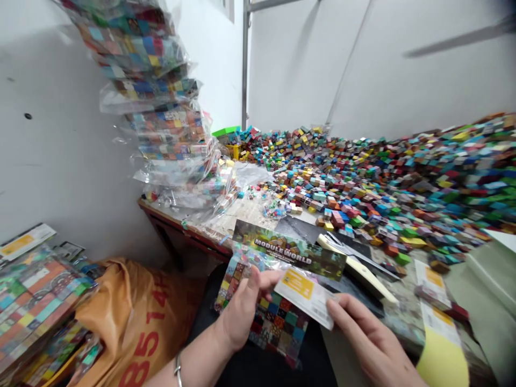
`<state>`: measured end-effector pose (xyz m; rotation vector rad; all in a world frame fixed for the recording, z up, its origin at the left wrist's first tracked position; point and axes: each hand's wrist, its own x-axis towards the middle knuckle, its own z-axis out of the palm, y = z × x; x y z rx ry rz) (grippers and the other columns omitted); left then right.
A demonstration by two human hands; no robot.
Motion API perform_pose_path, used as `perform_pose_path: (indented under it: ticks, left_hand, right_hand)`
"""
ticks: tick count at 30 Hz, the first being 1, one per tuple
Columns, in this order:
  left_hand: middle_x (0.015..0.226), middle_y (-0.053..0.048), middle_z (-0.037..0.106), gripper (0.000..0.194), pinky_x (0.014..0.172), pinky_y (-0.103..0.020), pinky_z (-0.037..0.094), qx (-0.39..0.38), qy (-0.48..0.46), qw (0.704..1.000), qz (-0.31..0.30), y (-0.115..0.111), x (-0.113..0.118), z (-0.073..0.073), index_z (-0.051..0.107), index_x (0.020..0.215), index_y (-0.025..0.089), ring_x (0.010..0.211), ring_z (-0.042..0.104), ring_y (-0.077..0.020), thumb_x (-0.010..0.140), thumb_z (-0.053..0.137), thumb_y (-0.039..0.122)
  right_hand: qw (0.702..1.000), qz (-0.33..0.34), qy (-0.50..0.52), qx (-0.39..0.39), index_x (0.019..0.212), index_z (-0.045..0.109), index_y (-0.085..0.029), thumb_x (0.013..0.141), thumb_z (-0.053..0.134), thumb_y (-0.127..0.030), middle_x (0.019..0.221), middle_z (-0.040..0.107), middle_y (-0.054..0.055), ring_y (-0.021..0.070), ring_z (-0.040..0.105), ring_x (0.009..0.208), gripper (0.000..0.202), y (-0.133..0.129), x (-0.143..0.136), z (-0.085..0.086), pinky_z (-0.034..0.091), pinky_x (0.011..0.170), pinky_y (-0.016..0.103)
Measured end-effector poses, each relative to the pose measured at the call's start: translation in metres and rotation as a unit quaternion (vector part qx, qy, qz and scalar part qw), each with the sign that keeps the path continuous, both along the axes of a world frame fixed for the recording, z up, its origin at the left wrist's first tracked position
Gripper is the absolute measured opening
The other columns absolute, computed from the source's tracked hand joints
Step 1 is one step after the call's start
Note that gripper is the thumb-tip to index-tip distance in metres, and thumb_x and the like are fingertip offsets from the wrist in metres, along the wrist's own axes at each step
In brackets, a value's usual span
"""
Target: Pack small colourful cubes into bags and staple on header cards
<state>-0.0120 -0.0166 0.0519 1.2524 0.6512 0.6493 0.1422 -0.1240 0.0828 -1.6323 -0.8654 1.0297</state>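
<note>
A clear bag of small patterned cubes (pixel 278 328) is held low in front of me, topped by a dark green header card (pixel 288 250) reading "MODULE WORLD". My left hand (pixel 244 309) is closed on this bag near its top, the thumb raised on the front. My right hand (pixel 365 336) pinches the right end of a white label with an orange block (pixel 304 294). The label lies across the bag just below the header card, near my left fingertips. How much of the label touches the bag cannot be made out.
Loose coloured cubes (pixel 374 183) are heaped across the table. Packed bags (pixel 161 107) are stacked high at the left. Cream-handled stapler-like tool (pixel 358 269) and scissors lie right of the bag. Label strip (pixel 441 344) hangs at the right; an orange sack (pixel 141 317) stands lower left.
</note>
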Motion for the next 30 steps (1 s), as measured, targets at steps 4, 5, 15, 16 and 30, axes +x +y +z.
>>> perform_pose_path:
  ticks: [4, 5, 15, 16, 30]
  left_hand:
    - [0.097, -0.006, 0.063, 0.039, 0.080, -0.029, 0.040, 0.211, 0.054, 0.973, 0.074, 0.020, -0.009, 0.006, 0.067, 0.093, 0.019, 0.091, 0.054, -0.0197, 0.087, 0.034, 0.041]
    - [0.097, -0.006, 0.062, 0.031, 0.084, -0.030, 0.040, 0.266, 0.059, 0.957, 0.094, 0.027, -0.008, 0.009, 0.066, 0.092, 0.018, 0.093, 0.054, -0.0197, 0.086, 0.042, 0.037]
    - [0.121, -0.013, 0.053, 0.044, 0.101, -0.039, 0.028, 0.633, 0.174, 0.751, -0.068, 0.094, 0.065, 0.041, 0.048, 0.120, 0.012, 0.114, 0.043, -0.0240, 0.077, 0.052, 0.023]
    - [0.117, -0.011, 0.056, 0.042, 0.098, -0.038, 0.031, 0.628, 0.187, 0.750, -0.092, 0.098, 0.070, 0.042, 0.048, 0.120, 0.013, 0.109, 0.047, -0.0231, 0.079, 0.050, 0.022]
    - [0.111, -0.008, 0.061, 0.032, 0.093, -0.032, 0.036, 0.604, 0.166, 0.772, -0.103, 0.106, 0.068, 0.028, 0.055, 0.112, 0.016, 0.103, 0.052, -0.0183, 0.081, 0.047, 0.018]
  right_hand:
    - [0.978, -0.032, -0.205, -0.014, 0.069, 0.049, -0.025, 0.073, 0.046, -0.057, 0.072, 0.055, 0.000, 0.0201, 0.054, 0.071, 0.032, -0.007, 0.027, 0.000, 0.046, 0.062, 0.027]
    - [0.967, -0.046, -0.249, -0.009, 0.069, 0.050, -0.025, 0.072, 0.046, -0.058, 0.079, 0.056, 0.001, 0.0217, 0.055, 0.077, 0.033, -0.007, 0.035, -0.003, 0.046, 0.067, 0.029]
    - [0.941, -0.098, -0.322, 0.033, 0.062, 0.051, -0.022, 0.069, 0.048, -0.057, 0.118, 0.052, 0.010, 0.0303, 0.042, 0.115, 0.035, 0.015, 0.062, -0.018, 0.032, 0.093, 0.048]
    - [0.945, -0.100, -0.310, 0.038, 0.060, 0.050, -0.022, 0.069, 0.049, -0.057, 0.119, 0.051, 0.011, 0.0306, 0.043, 0.114, 0.036, 0.018, 0.060, -0.017, 0.033, 0.093, 0.047]
    - [0.976, -0.122, -0.180, 0.022, 0.056, 0.050, -0.020, 0.065, 0.059, -0.048, 0.119, 0.055, 0.003, 0.0255, 0.058, 0.090, 0.032, 0.040, 0.059, -0.013, 0.049, 0.069, 0.031]
